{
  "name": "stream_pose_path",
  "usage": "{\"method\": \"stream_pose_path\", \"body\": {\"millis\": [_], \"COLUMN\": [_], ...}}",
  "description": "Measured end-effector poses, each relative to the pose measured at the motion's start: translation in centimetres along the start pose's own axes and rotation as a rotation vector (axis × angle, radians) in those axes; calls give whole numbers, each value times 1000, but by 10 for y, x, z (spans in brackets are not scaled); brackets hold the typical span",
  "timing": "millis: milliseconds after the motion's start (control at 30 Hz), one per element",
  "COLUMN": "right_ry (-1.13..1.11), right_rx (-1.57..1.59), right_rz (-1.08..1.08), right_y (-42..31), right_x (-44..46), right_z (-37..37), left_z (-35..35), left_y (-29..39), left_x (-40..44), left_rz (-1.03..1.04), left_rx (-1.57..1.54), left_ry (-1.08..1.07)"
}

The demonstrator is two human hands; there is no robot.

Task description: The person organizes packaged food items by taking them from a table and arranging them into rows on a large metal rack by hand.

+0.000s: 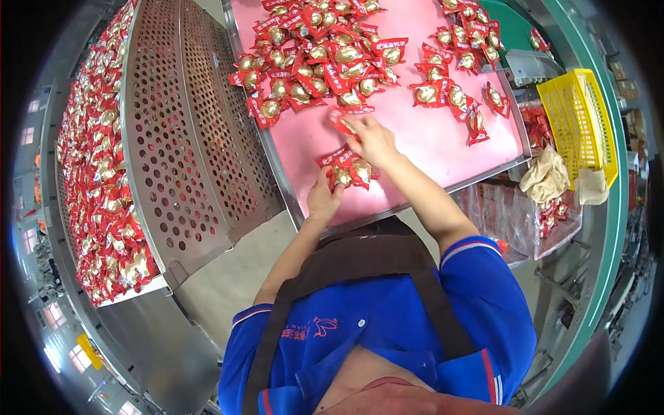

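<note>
Sealed red packets with shiny gold, egg-shaped middles lie on a pink-topped table. At its near side my left hand (325, 198) has its fingers curled against the left edge of a small cluster of packets (351, 171). Just above that cluster, my right hand (377, 145) pinches a single red packet (343, 124), partly hidden and smeared by motion. A large pile of packets (325, 59) covers the far left of the table, just beyond my right hand. More loose packets (456, 97) lie to the right.
The pink table (408, 159) has a raised metal rim. On the left, a perforated metal panel (187, 131) borders a long bin full of packets (111, 200). At right are a yellow crate (574, 124), a beige cloth (544, 176) and a plastic-lined container (508, 214) below table height.
</note>
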State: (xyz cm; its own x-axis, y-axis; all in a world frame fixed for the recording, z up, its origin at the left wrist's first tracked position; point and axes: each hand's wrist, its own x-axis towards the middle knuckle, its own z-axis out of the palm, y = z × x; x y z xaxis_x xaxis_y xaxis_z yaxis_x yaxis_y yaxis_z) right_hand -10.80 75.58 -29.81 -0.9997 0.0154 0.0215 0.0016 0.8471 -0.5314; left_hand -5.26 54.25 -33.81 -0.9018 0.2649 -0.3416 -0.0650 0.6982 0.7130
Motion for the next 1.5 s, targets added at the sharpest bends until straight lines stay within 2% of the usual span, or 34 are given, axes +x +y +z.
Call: {"method": "stream_pose_path", "body": {"millis": [100, 167, 233, 300, 367, 400, 467, 567, 633, 700, 733, 800, 833, 900, 933, 1000, 1067, 1100, 1133, 1200, 1233, 1333, 1367, 1400, 1433, 1467, 1500], "right_ry": [-30, -64, -131, -250, -148, -94, 125, 198, 182, 185, 152, 95, -20, -251, -296, -324, -39, -9, 117, 375, 469, 379, 335, 285, 227, 218, 205], "right_rx": [18, 29, 34, 45, 29, 21, -143, -331, 2, 261, 319, 439, 457, 499, 497, 218, -30, -58, -110, -168, -195, -103, -31, 37, 103, 143, 182], "right_rz": [281, 360, 400, 413, 353, 326, -70, -311, -253, -153, -63, 128, 115, 74, 59, 91, -69, 9, 64, 245, 316, 391, 279, 167, 57, 57, 52], "right_y": [12, 16, 19, 24, 24, 30, 33, 59, 63, 61, 64, 78, 86, 102, 106, 113, 115, 112, 113, 115, 125, 161, 167, 173, 172, 168, 157], "right_x": [-60, -93, -89, -82, -54, -37, 3, 57, 67, 52, 38, 7, -4, -18, -24, -33, -39, -36, -29, -6, 10, 34, 29, 19, 8, -8, -27], "right_z": [-11, 21, 18, 0, -31, -38, -24, 26, 8, -35, -57, -88, -92, -85, -66, -23, -3, -5, -13, -39, -49, -44, -45, -45, -47, -48, -53], "left_z": [14, 28, 25, 8, -11, -16, -27, -40, -47, -48, -50, -54, -51, -46, -46, -44, -56, -70, -86, -101, -102, -69, -55, -35, -29, -24, -16], "left_y": [-8, -16, -9, -2, -7, -7, 2, 28, 42, 53, 68, 78, 76, 67, 55, 37, 32, 53, 70, 52, 30, -38, -24, -45, -34, -23, -26], "left_x": [-1, -3, -2, -5, 1, 9, 31, 82, 123, 148, 156, 173, 185, 206, 212, 227, 208, 177, 142, 98, 81, 51, 42, 44, 40, 37, 37], "left_rz": [79, 124, 198, 118, 109, 172, 295, 459, 529, 524, 484, 418, 362, 249, 294, 392, 397, 363, 320, 319, 212, 14, 29, -31, -55, -80, 17], "left_rx": [-84, -89, -39, -42, 65, 110, 201, 197, 106, -63, -63, -92, 1, 194, 160, 84, -191, -245, -294, -273, -344, -419, -373, -488, -397, -312, -187], "left_ry": [117, 109, 133, 79, 95, 210, 436, 294, 290, 363, 538, 539, 503, 446, 464, 491, 431, 431, 432, 458, 355, 129, 185, 174, 145, 119, 209]}}
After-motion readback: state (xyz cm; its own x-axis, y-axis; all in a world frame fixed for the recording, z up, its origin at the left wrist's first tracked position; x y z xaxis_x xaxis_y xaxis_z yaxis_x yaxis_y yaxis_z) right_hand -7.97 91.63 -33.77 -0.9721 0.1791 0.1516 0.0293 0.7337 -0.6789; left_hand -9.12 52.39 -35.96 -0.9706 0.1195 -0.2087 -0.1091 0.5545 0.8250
